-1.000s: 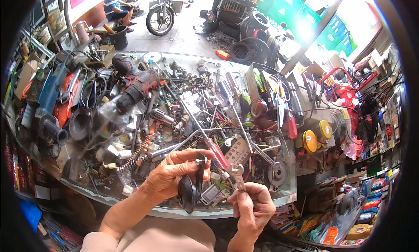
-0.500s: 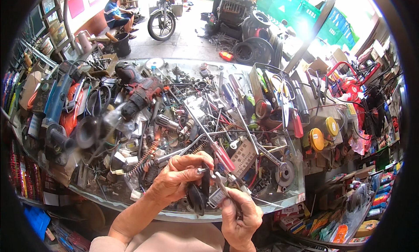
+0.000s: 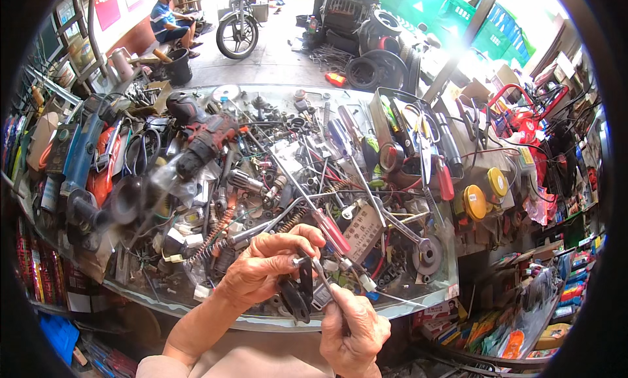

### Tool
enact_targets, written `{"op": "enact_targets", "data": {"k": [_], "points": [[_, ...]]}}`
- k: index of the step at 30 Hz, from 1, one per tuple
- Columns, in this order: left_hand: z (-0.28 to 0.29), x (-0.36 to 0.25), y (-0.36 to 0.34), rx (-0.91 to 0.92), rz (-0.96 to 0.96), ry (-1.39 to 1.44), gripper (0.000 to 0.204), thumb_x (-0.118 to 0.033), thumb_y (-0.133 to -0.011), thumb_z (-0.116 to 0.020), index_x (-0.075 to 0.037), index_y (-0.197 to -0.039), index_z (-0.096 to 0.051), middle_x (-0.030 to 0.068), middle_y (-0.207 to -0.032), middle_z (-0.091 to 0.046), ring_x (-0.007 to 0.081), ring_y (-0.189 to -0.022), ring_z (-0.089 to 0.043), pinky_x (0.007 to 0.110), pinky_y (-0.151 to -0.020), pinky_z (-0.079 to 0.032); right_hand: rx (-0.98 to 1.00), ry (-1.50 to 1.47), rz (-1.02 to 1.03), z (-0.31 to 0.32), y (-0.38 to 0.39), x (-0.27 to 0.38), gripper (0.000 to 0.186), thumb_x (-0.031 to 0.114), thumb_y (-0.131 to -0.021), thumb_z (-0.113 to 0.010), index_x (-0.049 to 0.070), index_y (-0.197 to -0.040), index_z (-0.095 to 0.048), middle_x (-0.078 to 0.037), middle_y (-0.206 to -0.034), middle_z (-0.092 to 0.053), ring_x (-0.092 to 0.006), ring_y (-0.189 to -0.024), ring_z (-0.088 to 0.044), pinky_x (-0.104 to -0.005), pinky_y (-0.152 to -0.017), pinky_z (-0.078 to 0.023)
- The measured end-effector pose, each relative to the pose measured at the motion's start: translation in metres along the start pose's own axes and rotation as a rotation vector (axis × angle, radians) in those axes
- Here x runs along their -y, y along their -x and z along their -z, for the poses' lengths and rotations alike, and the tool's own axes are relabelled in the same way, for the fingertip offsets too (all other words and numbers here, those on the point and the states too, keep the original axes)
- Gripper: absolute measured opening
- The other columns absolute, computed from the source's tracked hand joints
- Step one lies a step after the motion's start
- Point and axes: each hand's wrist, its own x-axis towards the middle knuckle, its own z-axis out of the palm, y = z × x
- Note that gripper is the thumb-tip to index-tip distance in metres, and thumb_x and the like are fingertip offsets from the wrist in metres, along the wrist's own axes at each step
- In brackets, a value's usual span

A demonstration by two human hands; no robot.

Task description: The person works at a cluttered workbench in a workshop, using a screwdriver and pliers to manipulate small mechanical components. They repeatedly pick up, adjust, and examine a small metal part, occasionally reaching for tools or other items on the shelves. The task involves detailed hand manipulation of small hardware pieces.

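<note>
Near the front edge of the littered glass-topped bench, my left hand is closed around a black bracket-like part with a rounded lower end. A small silver bolt sticks out by its thumb. My right hand is closed on a metal open-end wrench, its head up against the upper part of the black piece. A grey metal block-shaped bit shows between the hands; what it belongs to I cannot tell. Just beyond lies a screwdriver with a red handle, beside a cardboard piece with handwriting.
A cordless drill lies on the heap of springs, bolts and wires. Blue power tools stand at the left. Scissors and pens fill a metal tray at the back right. Beyond the bench are a motorcycle and a seated person.
The wrench has turned more upright and its head has come closer against the black part. My right hand has shifted slightly left; my left hand keeps its hold.
</note>
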Motion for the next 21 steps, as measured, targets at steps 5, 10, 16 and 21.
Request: {"op": "enact_targets", "data": {"k": [5,10,16,21], "points": [[0.006,-0.001,0.0,0.014,0.039,0.037,0.022,-0.008,-0.088,-0.065,0.002,-0.107,-0.066,0.0169,-0.114,-0.061,0.021,-0.096,-0.062,0.033,-0.085,-0.051,0.039,-0.023,0.01,-0.001,-0.005,0.002,0.021,-0.005,-0.081,-0.062,-0.007,-0.102,-0.066,-0.017,-0.081,-0.066,-0.0264,-0.063,-0.063,-0.0321,-0.057,-0.05],[0.009,-0.001,0.0,0.006,0.035,0.041,0.024,-0.008,-0.087,-0.067,0.002,-0.109,-0.066,0.0176,-0.107,-0.065,0.0227,-0.1,-0.062,0.035,-0.086,-0.052,0.061,-0.124,-0.182,-0.008,0.01,-0.006,0.021,-0.007,-0.081,-0.066,-0.005,-0.102,-0.068,-0.012,-0.081,-0.07,-0.0184,-0.069,-0.067,-0.0262,-0.063,-0.051],[0.0,-0.005,0.002,-0.088,0.025,-0.009,0.022,-0.006,-0.086,-0.068,-0.001,-0.108,-0.066,0.0195,-0.102,-0.065,0.0304,-0.095,-0.063,0.042,-0.086,-0.051,0.046,-0.297,-0.282,-0.014,0.01,-0.016,0.025,-0.009,-0.079,-0.069,-0.001,-0.103,-0.07,-0.01,-0.089,-0.067,-0.0157,-0.075,-0.063,-0.0245,-0.064,-0.048],[-0.012,-0.005,0.0,-0.152,-0.062,-0.012,0.048,-0.003,-0.088,-0.066,-0.005,-0.134,-0.051,0.0186,-0.103,-0.066,0.0252,-0.095,-0.066,0.036,-0.085,-0.053,0.076,-0.419,-0.299,-0.021,0.011,-0.031,0.03,-0.01,-0.082,-0.066,0.001,-0.109,-0.069,-0.012,-0.094,-0.067,-0.0177,-0.081,-0.064,-0.0259,-0.071,-0.05]]}}
